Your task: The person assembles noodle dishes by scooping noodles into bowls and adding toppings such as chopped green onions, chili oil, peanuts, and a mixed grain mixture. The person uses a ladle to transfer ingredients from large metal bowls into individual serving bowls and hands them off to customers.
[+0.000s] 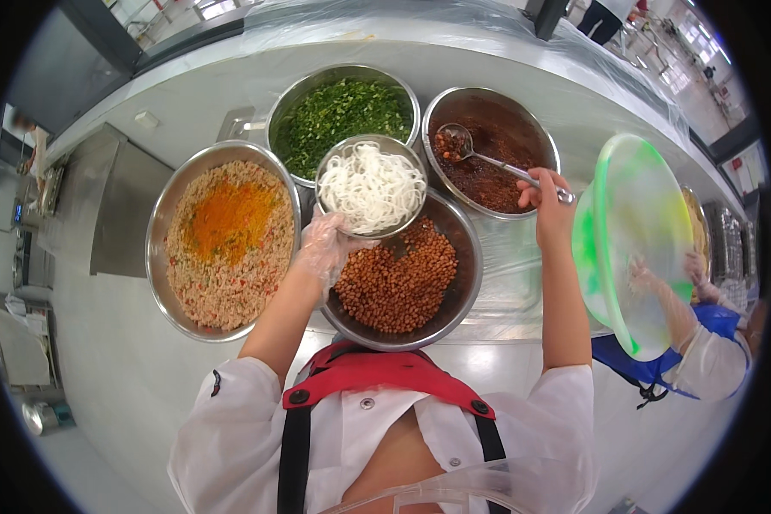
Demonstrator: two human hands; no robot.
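Observation:
My left hand, in a clear plastic glove, grips the rim of a small metal bowl of white noodles. That bowl is held over a large bowl of brown beans or nuts, partly hiding them. My bare right hand is closed around the handle of a metal ladle. The ladle's head rests in a metal bowl of dark red-brown sauce with some sauce in it. Behind the noodles stands a bowl of chopped greens.
A large bowl of crumbly minced filling with orange powder stands at the left. On the right, another person's gloved hands are at a tilted green-and-white basin. A plastic-covered ledge runs along the back.

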